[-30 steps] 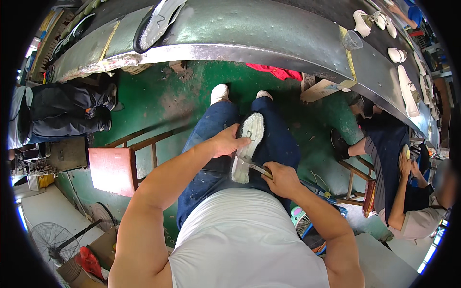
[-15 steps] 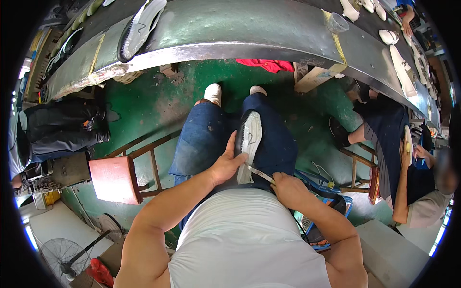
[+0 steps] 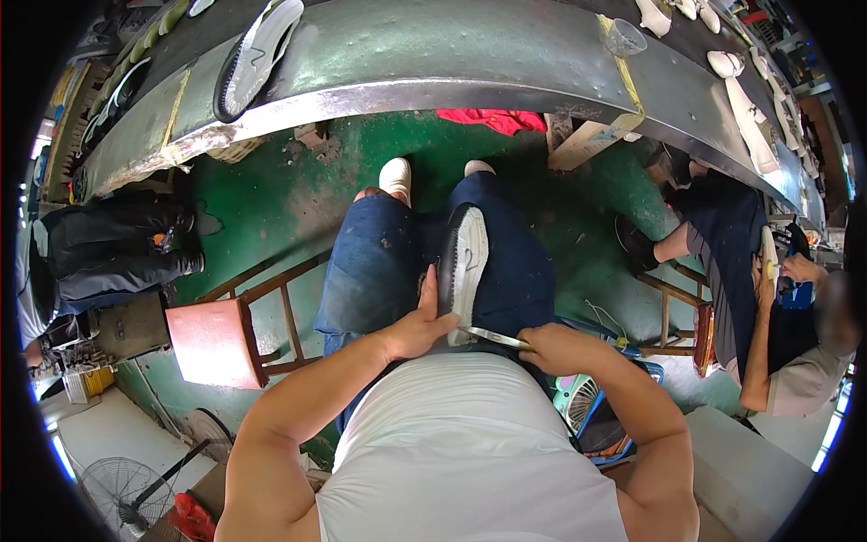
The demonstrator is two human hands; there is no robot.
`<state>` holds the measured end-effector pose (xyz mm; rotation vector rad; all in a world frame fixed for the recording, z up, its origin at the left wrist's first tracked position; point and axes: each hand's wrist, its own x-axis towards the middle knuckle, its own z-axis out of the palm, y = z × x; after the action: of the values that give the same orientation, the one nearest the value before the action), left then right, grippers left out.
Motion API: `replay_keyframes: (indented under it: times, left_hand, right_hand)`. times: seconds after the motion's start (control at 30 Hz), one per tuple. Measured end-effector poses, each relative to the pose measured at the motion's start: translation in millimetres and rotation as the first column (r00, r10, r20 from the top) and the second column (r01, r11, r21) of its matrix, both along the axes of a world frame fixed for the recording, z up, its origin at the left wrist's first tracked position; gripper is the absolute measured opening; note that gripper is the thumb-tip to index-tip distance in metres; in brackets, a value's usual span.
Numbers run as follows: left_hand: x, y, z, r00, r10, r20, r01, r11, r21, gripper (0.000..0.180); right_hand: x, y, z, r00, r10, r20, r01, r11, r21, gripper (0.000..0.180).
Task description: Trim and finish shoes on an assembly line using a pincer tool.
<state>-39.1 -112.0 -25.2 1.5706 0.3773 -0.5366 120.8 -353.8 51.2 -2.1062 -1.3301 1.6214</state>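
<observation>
My left hand is closed around the near end of a shoe lying along my lap, its whitish underside up. A black ridged edge runs along its left side and far tip, and a dark mark is drawn on the underside. In my right hand is the handle of a thin, pale metal blade-like tool. The blade points left and meets the near end of the shoe, close to my left fingers. My thumb partly hides the contact spot.
A metal-topped bench crosses ahead, with another white-bottomed shoe and a clear cup. A stool stands left, a standing fan lower left. A co-worker sits at right; another person's dark-trousered legs are at far left.
My right hand has moved a little to the right and the blade lies flatter, nearer the shoe's near end. My left hand has slid slightly toward me along the shoe.
</observation>
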Motion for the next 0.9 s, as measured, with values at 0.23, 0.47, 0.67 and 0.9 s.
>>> replay_keyframes:
  times: [0.23,0.47,0.67,0.9]
  left_hand:
    - [6,-14,-9,0.99,0.026,0.135,-0.056,0.974,0.22,0.121]
    - [0,32,56,0.826,0.522,-0.212,-0.512,0.539,-0.669,0.077]
    - [71,107,171,0.787,0.587,0.188,-0.364,0.688,-0.628,0.076]
    - [313,251,235,0.762,0.543,0.352,-0.544,0.832,-0.105,0.066]
  right_hand:
    - [-15,31,-5,0.927,-0.367,0.074,0.342,0.91,0.234,0.037]
    - [-6,8,-45,0.796,-0.565,-0.218,0.603,0.768,0.216,0.039]
    - [4,6,-78,0.598,-0.678,-0.427,0.774,0.627,0.088,0.039]
    - [23,18,-74,0.588,-0.639,-0.496,0.733,0.68,-0.007,0.039]
